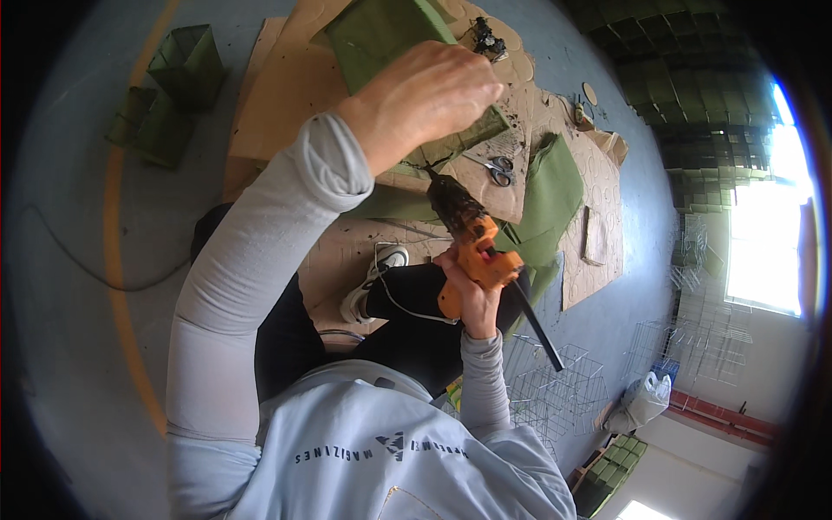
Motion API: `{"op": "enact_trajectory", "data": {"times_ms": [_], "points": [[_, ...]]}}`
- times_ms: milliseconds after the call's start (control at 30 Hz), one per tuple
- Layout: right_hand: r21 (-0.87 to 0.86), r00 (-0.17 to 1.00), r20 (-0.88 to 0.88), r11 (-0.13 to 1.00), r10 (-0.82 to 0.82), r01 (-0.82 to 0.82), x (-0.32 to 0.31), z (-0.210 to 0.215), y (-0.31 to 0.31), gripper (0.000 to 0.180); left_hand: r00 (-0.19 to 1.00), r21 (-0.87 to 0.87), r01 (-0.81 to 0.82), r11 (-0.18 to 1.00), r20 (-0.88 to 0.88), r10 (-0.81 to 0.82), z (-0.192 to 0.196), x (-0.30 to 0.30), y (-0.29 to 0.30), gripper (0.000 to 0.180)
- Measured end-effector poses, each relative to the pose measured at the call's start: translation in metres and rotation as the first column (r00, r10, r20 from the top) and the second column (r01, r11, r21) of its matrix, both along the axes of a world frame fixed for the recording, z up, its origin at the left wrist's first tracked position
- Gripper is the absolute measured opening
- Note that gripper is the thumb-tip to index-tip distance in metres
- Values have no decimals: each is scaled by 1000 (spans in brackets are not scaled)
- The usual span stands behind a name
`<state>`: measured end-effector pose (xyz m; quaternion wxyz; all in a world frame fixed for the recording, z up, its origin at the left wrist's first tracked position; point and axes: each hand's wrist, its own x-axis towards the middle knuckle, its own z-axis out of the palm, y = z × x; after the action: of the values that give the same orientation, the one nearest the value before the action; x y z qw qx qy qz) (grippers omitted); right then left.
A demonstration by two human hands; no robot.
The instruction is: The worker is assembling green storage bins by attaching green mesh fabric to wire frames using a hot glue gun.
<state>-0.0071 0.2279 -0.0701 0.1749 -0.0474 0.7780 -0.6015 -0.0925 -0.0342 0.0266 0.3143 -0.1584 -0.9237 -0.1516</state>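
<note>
At the bottom of the frame is the person's pale blue sweatshirt (364,451). Two arms in light grey sleeves go up from it.

A bit right of the middle, the right hand (472,299) holds an orange glue gun (475,251). The fingers are wrapped tight around the gun's handle. A black glue stick (537,325) pokes out of the back of the gun, down and to the right. The dirty dark tip of the gun points up and to the left, toward the green cloth above it. A thin white cord (407,308) hangs from the gun across the black trouser leg (407,329). A white and grey shoe (374,282) shows just left of that hand.

Higher up, in the upper middle of the frame, the left hand (425,100) is on a green cloth-covered box (381,39). The fingers are close together and curled over the box's edge, pinching it.

Under the hands lie flat brown cardboard sheets (295,87) on the grey floor (61,217). Small scissors (496,166) lie on the cardboard, just right of the gun's tip. A loose piece of green cloth (550,195) lies to the right of the scissors.

In the upper left of the frame, two more green boxes (169,95) stand on the floor. In the lower right are bare wire frames (555,381). In the upper right, far away, is a big stack of green boxes (693,87) beside a bright window (767,234).
</note>
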Motion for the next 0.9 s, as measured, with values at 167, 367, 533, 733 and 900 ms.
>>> {"op": "enact_trajectory", "data": {"times_ms": [167,367,533,733,900], "points": [[-578,989,25,805,-147,134,-24,12,4,34,985,23,-106,994,140,101,10,0,-49,22],[-731,941,302,597,-150,330,-145,-17,-29,25,925,393,-271,879,359,124,35,29,-89,33],[-778,895,446,492,-2,389,-224,-62,-82,30,901,638,-341,691,432,46,35,36,-111,29],[-855,893,443,333,72,397,-263,-96,-127,33,887,666,-321,674,461,-33,35,43,-125,36],[-786,912,407,528,54,320,-259,-103,-146,49,870,662,-348,664,492,-35,35,44,-125,36]]}}
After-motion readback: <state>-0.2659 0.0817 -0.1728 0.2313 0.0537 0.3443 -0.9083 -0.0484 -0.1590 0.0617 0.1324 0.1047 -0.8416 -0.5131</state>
